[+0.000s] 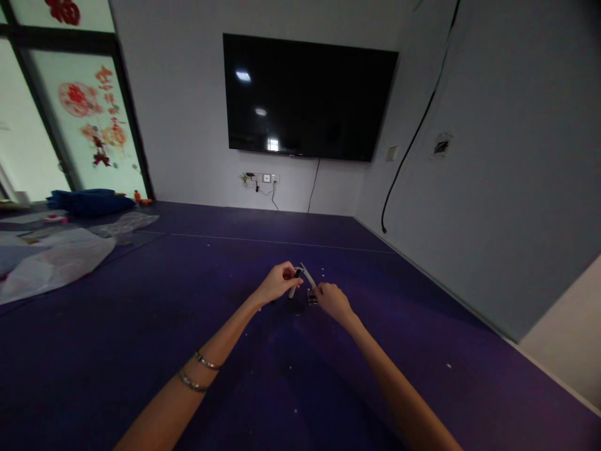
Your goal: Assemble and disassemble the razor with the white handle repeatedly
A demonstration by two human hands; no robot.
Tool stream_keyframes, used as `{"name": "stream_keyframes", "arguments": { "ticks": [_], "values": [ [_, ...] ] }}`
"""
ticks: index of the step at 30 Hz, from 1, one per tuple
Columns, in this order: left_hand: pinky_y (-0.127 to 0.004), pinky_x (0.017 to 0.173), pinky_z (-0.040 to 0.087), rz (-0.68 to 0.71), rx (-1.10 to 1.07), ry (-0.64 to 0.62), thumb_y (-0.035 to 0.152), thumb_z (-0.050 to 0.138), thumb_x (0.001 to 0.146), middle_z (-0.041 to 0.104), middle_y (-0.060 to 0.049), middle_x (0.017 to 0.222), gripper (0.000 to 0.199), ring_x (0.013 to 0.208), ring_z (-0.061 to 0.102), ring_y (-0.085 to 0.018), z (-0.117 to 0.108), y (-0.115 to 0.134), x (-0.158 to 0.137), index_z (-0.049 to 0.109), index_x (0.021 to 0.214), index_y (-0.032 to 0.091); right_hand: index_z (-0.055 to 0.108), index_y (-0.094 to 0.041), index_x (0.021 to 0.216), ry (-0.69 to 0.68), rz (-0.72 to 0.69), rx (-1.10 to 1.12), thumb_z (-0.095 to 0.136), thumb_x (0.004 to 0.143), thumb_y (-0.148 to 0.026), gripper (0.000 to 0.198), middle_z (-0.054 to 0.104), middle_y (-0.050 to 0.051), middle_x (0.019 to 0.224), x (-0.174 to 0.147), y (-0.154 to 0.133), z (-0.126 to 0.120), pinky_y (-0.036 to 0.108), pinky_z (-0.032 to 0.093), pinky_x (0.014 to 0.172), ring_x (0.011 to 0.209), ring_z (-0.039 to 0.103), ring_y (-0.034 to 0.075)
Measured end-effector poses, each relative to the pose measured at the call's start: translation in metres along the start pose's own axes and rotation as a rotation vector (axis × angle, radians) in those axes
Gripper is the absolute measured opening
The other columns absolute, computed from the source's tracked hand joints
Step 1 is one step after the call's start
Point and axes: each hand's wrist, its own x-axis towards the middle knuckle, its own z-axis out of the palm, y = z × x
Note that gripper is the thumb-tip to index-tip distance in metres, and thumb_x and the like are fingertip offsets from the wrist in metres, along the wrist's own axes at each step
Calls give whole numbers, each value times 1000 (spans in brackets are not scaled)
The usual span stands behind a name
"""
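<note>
Above the purple surface, my left hand [278, 283] pinches a small black-and-silver piece [296, 283] between thumb and fingertips. My right hand [334, 302] is closed around the lower end of a thin, flat, pale strip [308, 276]. The strip slants up to the left, and its upper end comes close to the top of the small piece; whether the two are joined I cannot tell. Just left of my right hand's fingers, a small dark and silver item [312, 298] shows near the surface, partly hidden. Both things are too small to name.
The wide purple surface [188, 351] has tiny white specks on it. Clear plastic sheeting [70, 257] and a blue cloth bundle [91, 202] lie at the left. A television [310, 97] hangs on the far wall, and a black cable [417, 125] dangles at the right.
</note>
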Motion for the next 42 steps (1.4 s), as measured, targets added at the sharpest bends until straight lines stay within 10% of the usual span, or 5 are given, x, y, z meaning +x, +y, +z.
{"name": "stream_keyframes", "arguments": {
  "ticks": [5, 13, 42],
  "values": [
    [-23, 58, 45, -22, -16, -11, 18, 64, 69, 66, -3, 70, 22, 62, 61, -12, -1, 1, -3, 42, 69, 17, 66, -16, 104, 89, -207, 343, 38, 87, -40, 40, 65, 2, 67, 1, 43, -42, 21, 39, 49, 51, 55, 12],
    [-24, 64, 45, 17, 45, -7, 19, 66, 69, 68, -5, 79, 23, 77, 64, -16, 3, -5, -5, 44, 72, 18, 67, -19, 107, 150, -368, 464, 48, 84, -39, 37, 70, 6, 91, -24, 44, -86, 27, 45, 71, 77, 60, 18],
    [-24, 62, 43, 115, 134, 15, 24, 69, 69, 64, 1, 70, 24, 65, 59, -13, 13, 10, -20, 46, 70, 17, 70, -24, 102, 227, -515, 335, 53, 85, -38, 28, 66, 5, 76, -42, 19, -101, 26, 43, 61, 65, 58, 14]
  ]
}}
